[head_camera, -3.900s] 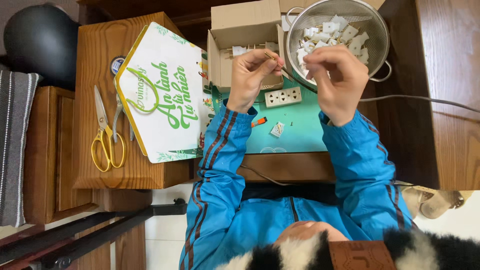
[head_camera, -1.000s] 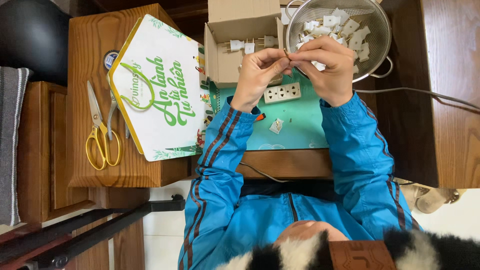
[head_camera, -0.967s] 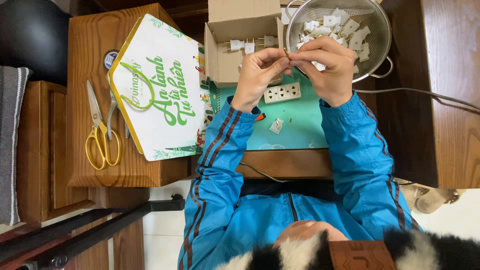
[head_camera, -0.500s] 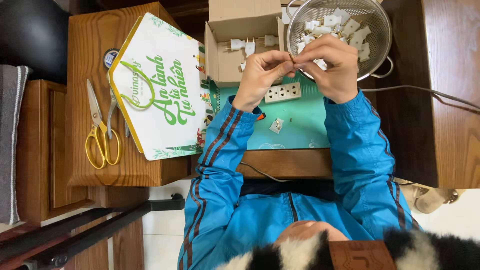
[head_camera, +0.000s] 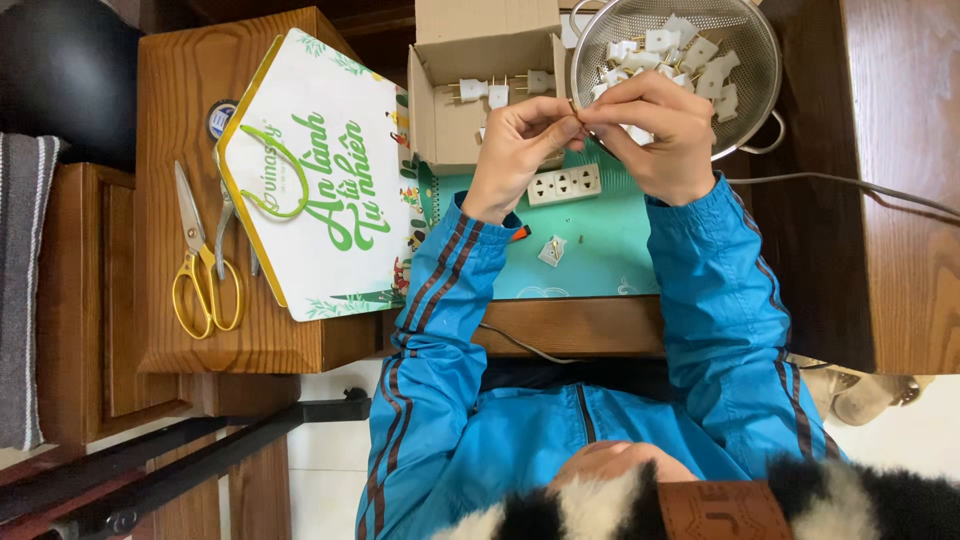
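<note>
Both hands meet over the surface: the left hand (head_camera: 515, 150) and right hand (head_camera: 655, 130) close their grip on one small white plug piece (head_camera: 578, 108), mostly hidden between the fingertips. It could slip, I judge, being so small, and drop toward the white socket strip (head_camera: 563, 184) just below. Beyond the grip sits the metal strainer (head_camera: 745, 60) of plugs; left of it, the cardboard box (head_camera: 480, 50). Yellow scissors (head_camera: 205, 265) lie well apart.

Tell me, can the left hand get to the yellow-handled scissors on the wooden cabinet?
Probably yes. The yellow-handled scissors lie in the open on the wooden cabinet, with nothing covering them. But the left hand is busy pinching a small part together with the right hand, so it would need to let go first.
</note>
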